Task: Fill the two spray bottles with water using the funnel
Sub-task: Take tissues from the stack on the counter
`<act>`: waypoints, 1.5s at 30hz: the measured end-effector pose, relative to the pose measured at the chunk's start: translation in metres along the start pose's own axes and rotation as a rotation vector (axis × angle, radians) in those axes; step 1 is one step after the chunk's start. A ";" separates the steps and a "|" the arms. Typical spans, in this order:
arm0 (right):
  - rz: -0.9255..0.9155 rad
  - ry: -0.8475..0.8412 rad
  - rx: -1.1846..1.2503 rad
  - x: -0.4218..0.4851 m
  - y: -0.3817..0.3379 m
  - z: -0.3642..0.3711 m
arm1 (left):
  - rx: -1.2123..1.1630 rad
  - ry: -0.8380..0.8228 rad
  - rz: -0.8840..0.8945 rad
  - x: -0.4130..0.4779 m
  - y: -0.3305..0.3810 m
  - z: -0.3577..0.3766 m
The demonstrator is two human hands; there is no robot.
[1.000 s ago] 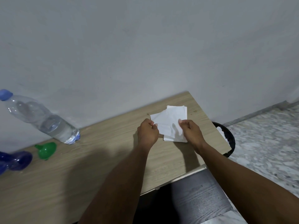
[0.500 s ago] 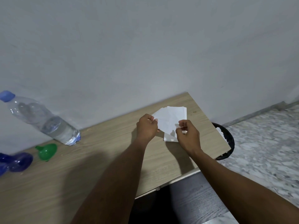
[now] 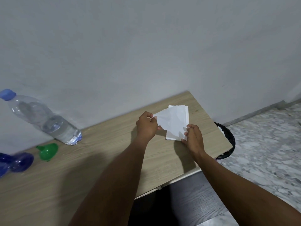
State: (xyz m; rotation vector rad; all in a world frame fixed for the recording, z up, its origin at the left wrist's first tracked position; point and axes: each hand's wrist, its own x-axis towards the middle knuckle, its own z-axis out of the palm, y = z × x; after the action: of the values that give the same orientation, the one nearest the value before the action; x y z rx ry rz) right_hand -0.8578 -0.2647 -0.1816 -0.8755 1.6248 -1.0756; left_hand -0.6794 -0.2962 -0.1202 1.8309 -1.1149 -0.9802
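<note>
A small stack of white tissues (image 3: 177, 123) lies near the right end of the wooden table (image 3: 101, 160). My left hand (image 3: 146, 126) pinches the left corner of the top tissue and my right hand (image 3: 193, 136) pinches its lower right corner, lifting it off the stack. Far to the left stand a clear water bottle (image 3: 44, 118) with a blue cap, a green funnel (image 3: 48, 151) lying on its side, and a blue spray bottle (image 3: 16, 163) cut off by the frame edge.
A grey wall runs along the table's back edge. A black waste bin (image 3: 227, 141) with white scraps stands on the floor past the table's right end. A dark wooden seat (image 3: 187, 201) sits below the front edge.
My right hand slid down toward me along the tissue's right edge. The top tissue has peeled up from the stack between both hands.
</note>
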 end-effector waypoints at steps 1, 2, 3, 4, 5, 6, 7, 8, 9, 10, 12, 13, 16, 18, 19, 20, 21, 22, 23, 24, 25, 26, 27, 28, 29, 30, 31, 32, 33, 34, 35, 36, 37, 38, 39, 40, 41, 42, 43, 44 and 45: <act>0.001 0.000 -0.007 0.001 0.002 0.000 | 0.001 0.002 0.002 0.000 0.001 -0.002; 0.005 -0.001 -0.007 0.002 0.003 0.000 | 0.003 0.003 0.004 0.000 0.003 -0.005; 0.007 -0.003 -0.007 0.003 0.004 0.000 | 0.005 0.006 0.007 0.000 0.005 -0.007; 0.007 -0.006 -0.010 0.003 0.004 0.000 | 0.006 0.008 0.013 -0.001 0.007 -0.010; 0.009 -0.012 -0.013 0.003 0.003 0.000 | 0.005 0.012 0.017 0.000 0.008 -0.012; 0.014 -0.019 -0.016 0.003 0.002 0.000 | 0.002 0.019 0.019 0.000 0.009 -0.015; 0.020 -0.026 -0.021 0.003 0.001 0.000 | 0.001 0.030 0.023 -0.001 0.010 -0.019; 0.024 -0.033 -0.032 0.003 -0.001 0.000 | 0.004 0.042 0.026 -0.001 0.010 -0.023; 0.025 -0.042 -0.049 0.003 -0.002 0.000 | 0.007 0.052 0.028 -0.001 0.010 -0.027; 0.025 -0.051 -0.068 0.001 -0.005 0.000 | 0.008 0.053 0.027 -0.002 0.009 -0.031; -0.004 -0.055 -0.129 -0.004 -0.012 0.000 | 0.024 0.050 0.020 -0.004 0.004 -0.040; -0.035 -0.049 -0.172 -0.007 -0.015 0.001 | 0.032 0.052 0.015 -0.006 0.003 -0.044; -0.129 -0.025 -0.294 -0.014 -0.025 0.008 | 0.046 0.054 0.015 -0.017 0.003 -0.061; -0.186 -0.069 -0.339 -0.018 -0.035 0.017 | 0.043 0.057 0.014 -0.023 0.002 -0.074; -0.205 -0.107 -0.360 -0.020 -0.042 0.022 | 0.033 0.054 0.002 -0.026 0.000 -0.081; -0.217 -0.151 -0.374 -0.023 -0.049 0.029 | 0.018 0.048 -0.011 -0.029 -0.001 -0.089; -0.223 -0.196 -0.381 -0.025 -0.056 0.037 | 0.000 0.042 -0.017 -0.031 -0.003 -0.097; -0.225 -0.244 -0.387 -0.028 -0.062 0.046 | -0.018 0.038 -0.020 -0.034 -0.004 -0.106; -0.217 -0.289 -0.388 -0.032 -0.069 0.055 | -0.030 0.034 -0.028 -0.037 -0.006 -0.116; -0.187 -0.333 -0.382 -0.037 -0.074 0.064 | -0.044 0.028 -0.041 -0.041 -0.008 -0.127; -0.142 -0.377 -0.370 -0.042 -0.079 0.074 | -0.064 0.019 -0.051 -0.045 -0.010 -0.138; -0.095 -0.428 -0.354 -0.049 -0.083 0.084 | -0.088 0.015 -0.060 -0.050 -0.012 -0.150; -0.053 -0.487 -0.344 -0.056 -0.086 0.094 | -0.106 0.016 -0.069 -0.053 -0.015 -0.163; -0.024 -0.547 -0.357 -0.065 -0.087 0.103 | -0.116 0.023 -0.077 -0.058 -0.018 -0.175; 0.001 -0.608 -0.379 -0.075 -0.086 0.113 | -0.126 0.034 -0.083 -0.061 -0.022 -0.188; 0.030 -0.659 -0.397 -0.085 -0.083 0.123 | -0.141 0.046 -0.083 -0.065 -0.027 -0.201; 0.072 -0.692 -0.406 -0.096 -0.078 0.133 | -0.162 0.058 -0.087 -0.068 -0.034 -0.214; 0.117 -0.720 -0.394 -0.108 -0.073 0.142 | -0.179 0.069 -0.096 -0.072 -0.039 -0.228; 0.152 -0.750 -0.371 -0.117 -0.066 0.152 | -0.190 0.082 -0.099 -0.074 -0.046 -0.241; 0.169 -0.788 -0.334 -0.127 -0.059 0.162 | -0.183 0.101 -0.095 -0.077 -0.052 -0.255; 0.170 -0.815 -0.291 -0.135 -0.054 0.173 | -0.169 0.121 -0.087 -0.080 -0.060 -0.268; 0.155 -0.808 -0.240 -0.143 -0.050 0.184 | -0.153 0.147 -0.076 -0.083 -0.067 -0.282; 0.137 -0.766 -0.185 -0.151 -0.047 0.195 | -0.148 0.173 -0.072 -0.085 -0.076 -0.296; 0.127 -0.708 -0.125 -0.161 -0.046 0.205 | -0.146 0.179 -0.085 -0.088 -0.085 -0.311; 0.114 -0.656 -0.076 -0.172 -0.047 0.215 | -0.139 0.164 -0.111 -0.093 -0.094 -0.327; 0.096 -0.621 -0.034 -0.183 -0.048 0.225 | -0.143 0.125 -0.138 -0.100 -0.103 -0.342; 0.076 -0.603 -0.001 -0.194 -0.050 0.235 | -0.179 0.079 -0.166 -0.107 -0.113 -0.357; 0.049 -0.593 0.023 -0.204 -0.051 0.245 | -0.238 0.017 -0.184 -0.113 -0.122 -0.372; 0.017 -0.576 0.034 -0.213 -0.051 0.257 | -0.301 -0.041 -0.195 -0.118 -0.133 -0.385; -0.015 -0.561 0.033 -0.221 -0.052 0.267 | -0.348 -0.066 -0.214 -0.121 -0.145 -0.398; -0.034 -0.551 0.029 -0.231 -0.053 0.277 | -0.378 -0.057 -0.242 -0.124 -0.155 -0.410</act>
State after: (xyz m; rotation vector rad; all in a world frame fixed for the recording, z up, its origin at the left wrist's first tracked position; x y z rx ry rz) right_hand -0.5252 -0.1418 -0.0980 -1.0705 1.1343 -0.7843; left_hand -0.3043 -0.0442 -0.0616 1.6567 -0.6888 -1.2926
